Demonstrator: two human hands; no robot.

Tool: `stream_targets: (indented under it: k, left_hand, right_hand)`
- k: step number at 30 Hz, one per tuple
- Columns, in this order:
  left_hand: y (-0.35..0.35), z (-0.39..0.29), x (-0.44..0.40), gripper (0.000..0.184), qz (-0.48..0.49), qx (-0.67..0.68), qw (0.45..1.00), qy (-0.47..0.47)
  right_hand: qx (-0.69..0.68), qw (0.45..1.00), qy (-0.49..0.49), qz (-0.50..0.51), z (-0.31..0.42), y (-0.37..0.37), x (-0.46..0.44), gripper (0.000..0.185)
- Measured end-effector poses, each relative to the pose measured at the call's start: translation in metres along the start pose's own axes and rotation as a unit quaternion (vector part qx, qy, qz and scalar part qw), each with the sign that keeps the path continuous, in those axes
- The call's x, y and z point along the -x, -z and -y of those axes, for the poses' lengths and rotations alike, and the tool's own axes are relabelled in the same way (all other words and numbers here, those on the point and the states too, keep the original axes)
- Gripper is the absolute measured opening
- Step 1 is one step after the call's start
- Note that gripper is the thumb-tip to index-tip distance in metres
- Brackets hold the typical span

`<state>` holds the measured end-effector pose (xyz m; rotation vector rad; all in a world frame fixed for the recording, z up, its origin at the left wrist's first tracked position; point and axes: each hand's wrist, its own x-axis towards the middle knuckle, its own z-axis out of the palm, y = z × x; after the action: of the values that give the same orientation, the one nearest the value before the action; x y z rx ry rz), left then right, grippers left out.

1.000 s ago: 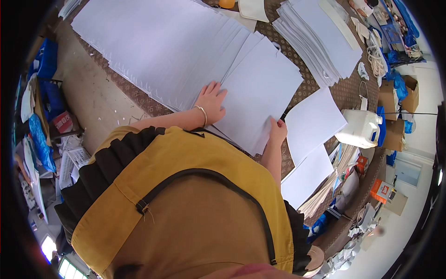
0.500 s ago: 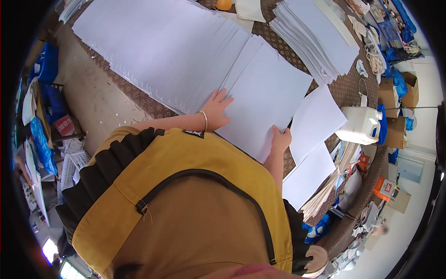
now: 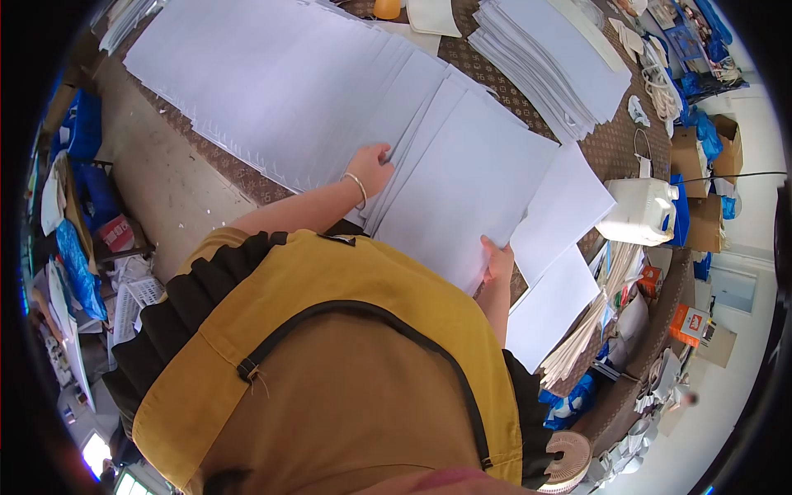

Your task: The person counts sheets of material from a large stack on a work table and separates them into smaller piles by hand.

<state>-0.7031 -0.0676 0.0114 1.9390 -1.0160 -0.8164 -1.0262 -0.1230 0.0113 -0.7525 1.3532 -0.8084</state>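
Note:
Large white sheets [image 3: 272,91] lie fanned in overlapping layers across a brown patterned table [image 3: 619,144]. My left hand [image 3: 372,167], with a bracelet at the wrist, rests at the sheets' overlapping edges, its fingers curled in; whether paper is between them is too small to tell. My right hand [image 3: 497,262] pinches the lower right edge of the top white sheet [image 3: 470,177], thumb on its upper side. Two more white sheets, one upper [image 3: 569,202] and one lower [image 3: 551,309], lie to the right of that hand.
Another fanned stack of sheets [image 3: 553,66] lies at the back right. A white plastic jug [image 3: 639,213] stands at the right, above bundled strips [image 3: 590,318]. An orange object [image 3: 386,8] is at the far edge. Cardboard boxes [image 3: 704,223] stand beyond the table.
My left hand has curled its spread fingers and shifted slightly left and up. The top sheet has slid right, over part of the upper side sheet, and my right hand has moved slightly down.

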Motion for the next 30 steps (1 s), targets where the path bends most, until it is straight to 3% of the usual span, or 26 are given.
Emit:
stream_targets:
  k: [5, 8, 13, 17, 20, 30]
  left_hand:
    - [0.005, -0.016, -0.011, 0.025, 0.106, -0.083, 0.990, 0.029]
    - [-0.003, -0.001, -0.011, 0.020, -0.040, 0.003, 0.998, -0.055]
    - [0.014, 0.015, -0.009, 0.021, -0.021, -0.017, 1.000, 0.006]
    - [0.022, 0.007, -0.007, 0.031, -0.008, -0.060, 0.997, 0.044]
    - [0.025, 0.000, -0.005, 0.045, 0.043, -0.113, 0.993, -0.011]
    - [0.035, -0.014, 0.010, 0.050, 0.055, -0.124, 0.990, 0.027]
  right_hand:
    - [0.001, 1.000, -0.003, -0.001, 0.002, -0.002, 0.003, 0.040]
    - [0.016, 1.000, 0.008, 0.005, -0.002, -0.010, -0.002, 0.041]
    - [0.016, 1.000, 0.020, 0.002, -0.007, -0.026, -0.011, 0.041]
    - [0.025, 0.999, 0.044, -0.004, -0.003, -0.034, -0.014, 0.040]
    - [0.032, 0.997, 0.061, -0.018, 0.005, -0.042, -0.014, 0.037]
    - [0.027, 0.994, 0.092, -0.043, -0.008, -0.043, -0.013, 0.035]
